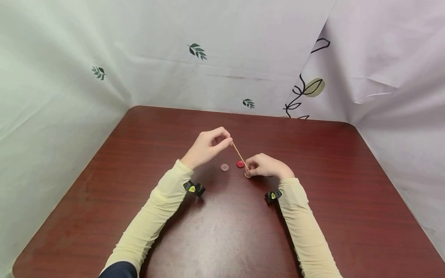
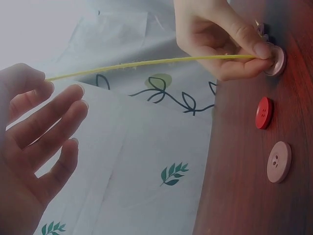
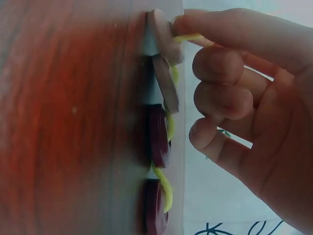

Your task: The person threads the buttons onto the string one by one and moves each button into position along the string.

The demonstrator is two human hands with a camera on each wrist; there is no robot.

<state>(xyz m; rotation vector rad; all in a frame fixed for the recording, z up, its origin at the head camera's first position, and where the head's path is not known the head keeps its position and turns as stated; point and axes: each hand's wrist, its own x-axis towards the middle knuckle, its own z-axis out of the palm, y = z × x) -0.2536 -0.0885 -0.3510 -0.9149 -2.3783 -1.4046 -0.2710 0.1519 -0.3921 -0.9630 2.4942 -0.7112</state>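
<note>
A yellow string (image 2: 137, 63) stretches between the two hands. My left hand (image 1: 210, 144) pinches its upper end between thumb and index finger, the other fingers spread loosely. Low over the table, my right hand (image 1: 267, 166) pinches the string's lower end between thumb and index finger, right at a pale pink button (image 3: 165, 36). Past that button the string runs through another pale button (image 3: 166, 84) and two dark red buttons (image 3: 157, 136), in a row at the tabletop. A loose red button (image 2: 264, 112) and a loose pinkish button (image 2: 279, 162) lie flat beside the right hand.
The brown wooden table (image 1: 208, 235) has rounded far corners. White cloth (image 1: 156, 50) with printed leaves hangs behind it and along both sides. Each sleeved forearm carries a small black wrist camera (image 1: 194, 188).
</note>
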